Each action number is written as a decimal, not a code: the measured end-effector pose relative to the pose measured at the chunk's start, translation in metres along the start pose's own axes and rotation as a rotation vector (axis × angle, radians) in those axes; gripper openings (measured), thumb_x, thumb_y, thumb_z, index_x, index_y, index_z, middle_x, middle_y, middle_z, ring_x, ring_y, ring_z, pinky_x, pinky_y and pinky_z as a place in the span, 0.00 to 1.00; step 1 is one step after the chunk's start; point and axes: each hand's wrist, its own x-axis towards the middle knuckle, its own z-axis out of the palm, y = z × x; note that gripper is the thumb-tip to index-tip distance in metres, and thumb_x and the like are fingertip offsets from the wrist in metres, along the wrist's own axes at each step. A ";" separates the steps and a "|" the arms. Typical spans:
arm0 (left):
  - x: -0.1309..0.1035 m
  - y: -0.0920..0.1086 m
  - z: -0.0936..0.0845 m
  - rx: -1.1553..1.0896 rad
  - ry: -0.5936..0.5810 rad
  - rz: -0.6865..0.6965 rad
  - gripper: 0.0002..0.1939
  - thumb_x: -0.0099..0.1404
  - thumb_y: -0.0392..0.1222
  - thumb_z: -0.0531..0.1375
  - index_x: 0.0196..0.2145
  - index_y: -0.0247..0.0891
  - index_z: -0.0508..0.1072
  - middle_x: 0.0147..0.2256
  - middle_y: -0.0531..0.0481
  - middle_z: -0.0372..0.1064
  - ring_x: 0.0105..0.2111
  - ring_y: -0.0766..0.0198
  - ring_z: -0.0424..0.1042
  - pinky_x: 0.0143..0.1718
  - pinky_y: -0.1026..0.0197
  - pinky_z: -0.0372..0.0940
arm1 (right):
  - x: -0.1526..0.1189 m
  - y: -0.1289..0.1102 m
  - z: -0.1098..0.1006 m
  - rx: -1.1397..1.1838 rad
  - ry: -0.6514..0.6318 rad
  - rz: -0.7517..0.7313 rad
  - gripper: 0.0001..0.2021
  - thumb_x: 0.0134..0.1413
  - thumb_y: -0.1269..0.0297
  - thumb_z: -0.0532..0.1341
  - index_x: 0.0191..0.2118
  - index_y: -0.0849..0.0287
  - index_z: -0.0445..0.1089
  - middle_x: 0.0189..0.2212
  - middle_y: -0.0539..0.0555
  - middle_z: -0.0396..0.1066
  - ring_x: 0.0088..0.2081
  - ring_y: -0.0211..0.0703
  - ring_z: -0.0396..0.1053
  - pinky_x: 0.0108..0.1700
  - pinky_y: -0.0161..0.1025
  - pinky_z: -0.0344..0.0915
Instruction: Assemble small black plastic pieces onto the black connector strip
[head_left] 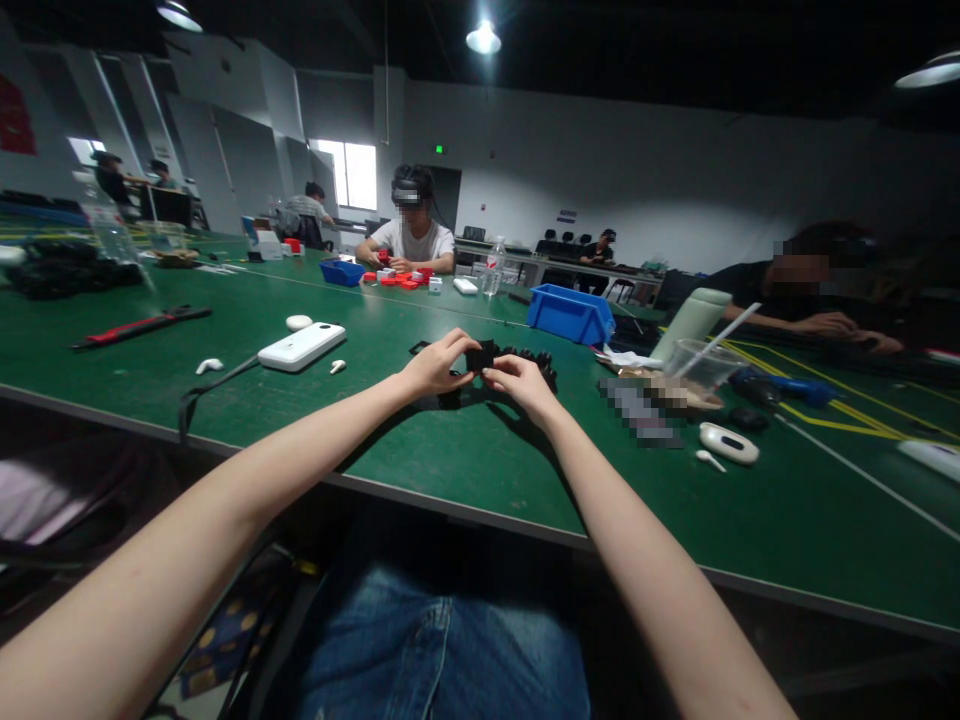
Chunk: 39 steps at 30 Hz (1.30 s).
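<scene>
Between my two hands is a small black block-shaped part, raised a little over the green table. My left hand grips its left side, with thumb and fingers closed on it. From the right, the fingertips of my right hand pinch its lower right edge. Behind my right hand lies a heap of small black parts, partly covered by the fingers. Another black piece rests on the table just under my left hand. What exactly the black part is, I cannot make out.
Left stand a white power bank, earbuds and a red-black tool. To the right are a blue bin, a green tumbler, a plastic cup and an earbud case. Across the table a person handles red parts.
</scene>
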 end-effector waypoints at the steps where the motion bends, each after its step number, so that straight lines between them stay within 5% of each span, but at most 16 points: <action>1: 0.000 0.000 0.000 -0.001 0.006 0.003 0.17 0.57 0.37 0.61 0.45 0.36 0.64 0.40 0.45 0.64 0.41 0.63 0.69 0.40 0.62 0.66 | 0.000 -0.001 0.001 0.030 0.004 0.022 0.07 0.38 0.68 0.67 0.27 0.61 0.69 0.22 0.47 0.70 0.26 0.34 0.68 0.36 0.36 0.66; 5: 0.000 0.000 0.000 0.004 0.029 0.015 0.18 0.57 0.35 0.61 0.45 0.36 0.64 0.41 0.45 0.64 0.41 0.63 0.69 0.39 0.63 0.66 | 0.000 -0.002 0.001 0.108 -0.003 0.080 0.10 0.39 0.62 0.68 0.25 0.61 0.68 0.23 0.48 0.70 0.28 0.35 0.70 0.36 0.36 0.66; 12: 0.000 0.003 -0.001 -0.009 -0.019 -0.022 0.16 0.59 0.35 0.58 0.46 0.35 0.63 0.42 0.44 0.64 0.41 0.64 0.69 0.40 0.62 0.67 | 0.002 0.003 -0.004 -0.020 -0.037 -0.023 0.16 0.36 0.53 0.68 0.23 0.60 0.67 0.21 0.47 0.67 0.25 0.35 0.67 0.33 0.35 0.64; 39: -0.004 -0.006 0.005 -0.006 -0.220 -0.131 0.21 0.60 0.40 0.61 0.49 0.33 0.65 0.46 0.41 0.71 0.47 0.58 0.71 0.46 0.58 0.66 | -0.002 0.005 0.000 -0.072 -0.046 -0.044 0.18 0.31 0.52 0.69 0.24 0.60 0.66 0.20 0.47 0.66 0.24 0.34 0.64 0.31 0.35 0.63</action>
